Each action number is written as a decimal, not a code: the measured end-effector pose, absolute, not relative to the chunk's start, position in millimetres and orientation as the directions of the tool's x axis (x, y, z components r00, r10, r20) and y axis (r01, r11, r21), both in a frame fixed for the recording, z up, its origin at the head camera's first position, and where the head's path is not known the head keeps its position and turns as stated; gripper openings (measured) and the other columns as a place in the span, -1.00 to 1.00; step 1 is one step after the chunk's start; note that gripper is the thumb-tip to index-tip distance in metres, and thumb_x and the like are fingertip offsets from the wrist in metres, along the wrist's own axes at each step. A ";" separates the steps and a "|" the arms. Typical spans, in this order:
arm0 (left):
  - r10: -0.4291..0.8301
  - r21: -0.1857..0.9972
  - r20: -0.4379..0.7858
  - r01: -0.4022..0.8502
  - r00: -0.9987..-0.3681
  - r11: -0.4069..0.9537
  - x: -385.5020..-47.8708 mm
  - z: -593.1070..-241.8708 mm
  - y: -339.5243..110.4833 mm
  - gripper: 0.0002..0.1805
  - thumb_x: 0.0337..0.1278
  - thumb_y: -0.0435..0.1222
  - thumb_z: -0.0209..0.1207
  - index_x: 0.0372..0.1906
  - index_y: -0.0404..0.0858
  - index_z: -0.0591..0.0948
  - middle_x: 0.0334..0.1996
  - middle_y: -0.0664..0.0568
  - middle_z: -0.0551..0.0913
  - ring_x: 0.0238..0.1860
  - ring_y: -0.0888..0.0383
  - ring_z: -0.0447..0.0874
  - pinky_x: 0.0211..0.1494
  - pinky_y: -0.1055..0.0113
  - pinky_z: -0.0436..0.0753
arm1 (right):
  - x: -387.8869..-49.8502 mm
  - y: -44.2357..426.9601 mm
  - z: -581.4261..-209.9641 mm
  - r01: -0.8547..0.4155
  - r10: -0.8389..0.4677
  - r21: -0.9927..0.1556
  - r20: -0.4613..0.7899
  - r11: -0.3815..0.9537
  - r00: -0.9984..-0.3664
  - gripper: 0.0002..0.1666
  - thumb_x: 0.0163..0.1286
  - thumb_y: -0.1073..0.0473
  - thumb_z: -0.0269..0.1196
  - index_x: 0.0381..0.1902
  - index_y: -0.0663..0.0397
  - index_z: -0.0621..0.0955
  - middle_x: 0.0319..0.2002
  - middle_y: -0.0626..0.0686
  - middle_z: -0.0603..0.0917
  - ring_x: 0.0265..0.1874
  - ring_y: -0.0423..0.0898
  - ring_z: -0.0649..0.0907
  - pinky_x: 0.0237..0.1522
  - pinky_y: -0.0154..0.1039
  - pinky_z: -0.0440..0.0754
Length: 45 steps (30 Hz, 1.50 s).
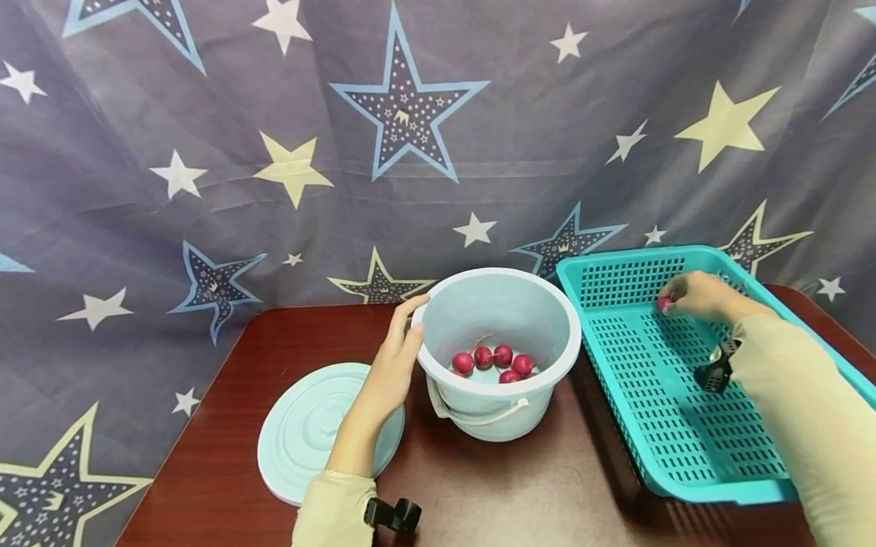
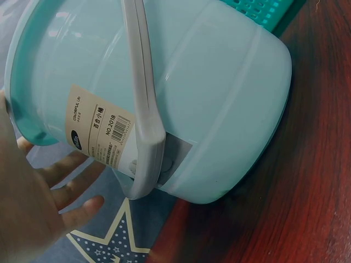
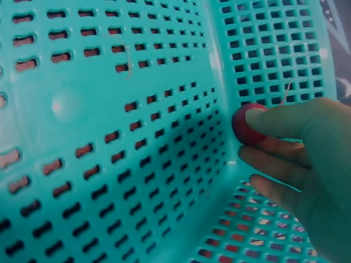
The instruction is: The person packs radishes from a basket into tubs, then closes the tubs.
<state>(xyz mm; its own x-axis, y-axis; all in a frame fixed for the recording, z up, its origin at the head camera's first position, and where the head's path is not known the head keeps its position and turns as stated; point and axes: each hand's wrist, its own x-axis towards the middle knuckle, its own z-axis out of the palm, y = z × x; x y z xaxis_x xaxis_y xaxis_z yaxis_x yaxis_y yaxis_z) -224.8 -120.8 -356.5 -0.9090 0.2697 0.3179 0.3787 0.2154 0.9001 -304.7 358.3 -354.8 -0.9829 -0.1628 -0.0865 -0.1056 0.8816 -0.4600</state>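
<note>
In the far part of the turquoise basket (image 1: 615, 380), my right hand (image 1: 703, 295) pinches a radish (image 3: 248, 124) between thumb and fingers. The right wrist view shows its thin root pointing up beside the mesh wall. A pale blue bucket (image 1: 501, 412) stands upright left of the basket. Several red radishes (image 1: 503, 355) lie on its bottom. My left hand (image 1: 392, 364) rests against the left of the bucket's rim, its fingers spread and loosely extended in the left wrist view. The bucket's handle (image 2: 143, 82) hangs down along its side.
A round pale blue lid (image 1: 299, 431) lies flat on the dark red table (image 1: 219, 442), partly under my left forearm. Behind the table hangs a grey curtain (image 1: 493, 199) with stars. The basket's raised rim surrounds my right hand.
</note>
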 end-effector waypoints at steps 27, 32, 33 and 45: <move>0.258 0.901 0.298 0.360 -0.919 0.242 -224.6 -356.2 -120.8 -0.53 0.53 -0.18 -0.17 0.45 0.02 0.25 0.29 -0.12 0.43 0.22 -0.03 0.46 0.30 -0.01 0.37 | -284.9 332.9 -286.3 -0.277 -0.295 -0.374 0.012 0.885 -0.956 -0.65 0.38 0.17 0.30 0.01 0.30 0.61 -0.19 0.14 0.71 -0.21 0.14 0.66 -0.19 0.13 0.56; 0.263 0.900 0.303 0.366 -0.916 0.236 -225.6 -356.7 -121.2 -0.53 0.54 -0.18 -0.17 0.45 0.01 0.24 0.31 -0.11 0.41 0.24 -0.03 0.44 0.31 -0.01 0.35 | -277.4 326.0 -277.4 -0.315 -0.329 -0.350 0.020 0.882 -0.944 -0.64 0.37 0.14 0.31 0.01 0.27 0.62 -0.21 0.07 0.71 -0.21 0.09 0.66 -0.19 0.12 0.56; 0.263 0.900 0.305 0.368 -0.915 0.236 -225.5 -356.5 -121.1 -0.53 0.54 -0.18 -0.17 0.45 0.01 0.24 0.31 -0.11 0.41 0.24 -0.03 0.44 0.31 -0.01 0.36 | -275.6 324.1 -276.0 -0.322 -0.336 -0.344 0.019 0.882 -0.942 -0.65 0.38 0.13 0.31 0.01 0.25 0.62 -0.21 0.05 0.70 -0.22 0.06 0.66 -0.19 0.11 0.56; 0.270 0.902 0.315 0.376 -0.910 0.211 -225.0 -356.6 -120.5 -0.53 0.55 -0.19 -0.16 0.46 -0.01 0.23 0.31 -0.13 0.41 0.25 -0.04 0.44 0.31 -0.01 0.36 | -249.3 293.5 -255.4 -0.401 -0.407 -0.281 0.039 0.872 -0.913 -0.76 0.40 0.13 0.30 0.00 0.01 0.65 -0.19 -0.09 0.69 -0.29 -0.13 0.62 -0.25 -0.05 0.55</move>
<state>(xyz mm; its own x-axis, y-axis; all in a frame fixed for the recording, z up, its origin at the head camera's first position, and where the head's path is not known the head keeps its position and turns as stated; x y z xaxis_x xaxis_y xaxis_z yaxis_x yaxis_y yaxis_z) -225.0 -120.5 -356.6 -0.9096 0.2705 0.3153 0.3756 0.2111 0.9024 -249.3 293.5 -255.4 -0.9127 -0.4068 0.0390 -0.4007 0.8720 -0.2811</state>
